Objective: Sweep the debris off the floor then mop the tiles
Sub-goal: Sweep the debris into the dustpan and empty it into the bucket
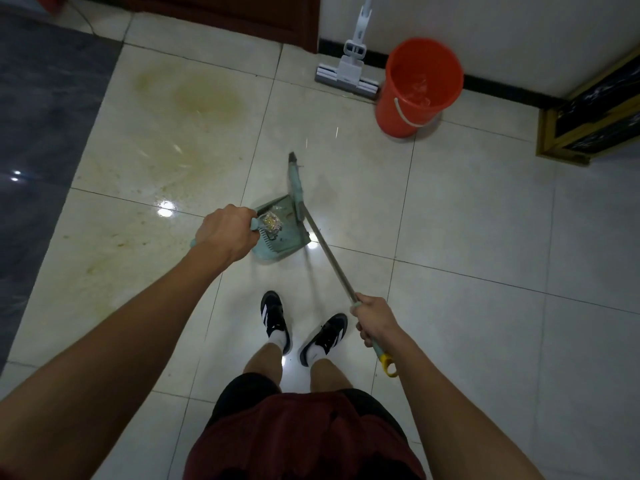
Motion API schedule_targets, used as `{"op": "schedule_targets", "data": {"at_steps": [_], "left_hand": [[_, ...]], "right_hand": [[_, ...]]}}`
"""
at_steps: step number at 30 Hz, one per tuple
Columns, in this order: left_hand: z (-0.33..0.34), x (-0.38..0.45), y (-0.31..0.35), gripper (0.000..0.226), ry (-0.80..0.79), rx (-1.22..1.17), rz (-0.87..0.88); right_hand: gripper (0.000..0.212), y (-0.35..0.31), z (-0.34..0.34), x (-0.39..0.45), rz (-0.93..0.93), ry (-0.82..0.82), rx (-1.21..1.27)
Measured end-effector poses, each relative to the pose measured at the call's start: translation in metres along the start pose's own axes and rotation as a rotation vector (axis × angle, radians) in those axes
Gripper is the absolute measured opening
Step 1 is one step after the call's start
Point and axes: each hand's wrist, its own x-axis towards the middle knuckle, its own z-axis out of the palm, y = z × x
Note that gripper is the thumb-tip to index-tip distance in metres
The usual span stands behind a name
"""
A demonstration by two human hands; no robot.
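Tiles (pixel 467 209) of pale glossy floor are marked by a yellowish stain (pixel 204 98) well beyond the left hand (pixel 227 237). Beyond both grips an orange bucket (pixel 415 88) and a white mop (pixel 349 71) are seen by the wall. A teal dustpan (pixel 287 244) holding crumpled debris (pixel 271 223) is gripped by its handle in the left hand; just beside it the broom (pixel 318 233) is gripped near its handle's end by the right hand (pixel 375 320).

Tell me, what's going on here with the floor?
A person is sweeping. The left hand holds the dustpan by its handle, and the right hand grips the broom, whose head sits at the pan's edge. Some rubbish already lies in the pan. A yellowish stain remains on the tiles; the mop and orange bucket wait by the wall.
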Motion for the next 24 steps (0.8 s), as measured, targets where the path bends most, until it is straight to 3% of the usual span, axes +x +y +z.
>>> {"op": "schedule_targets", "data": {"at_steps": [7, 10, 19, 24], "left_hand": [[0.005, -0.017, -0.01, 0.007, 0.006, -0.031, -0.073], [0.012, -0.021, -0.015, 0.011, 0.02, -0.044, -0.11], [0.025, -0.027, 0.002, 0.015, 0.022, -0.021, -0.105], [0.015, -0.033, 0.003, 0.01, 0.032, -0.059, -0.114]], "right_hand": [[0.058, -0.005, -0.021, 0.011, -0.126, 0.172, -0.389], [0.06, -0.005, -0.019, 0.018, -0.101, 0.172, -0.462], [0.056, 0.021, -0.004, 0.012, 0.059, -0.048, -0.228], [0.052, 0.023, -0.014, 0.003, 0.026, -0.094, -0.156]]}}
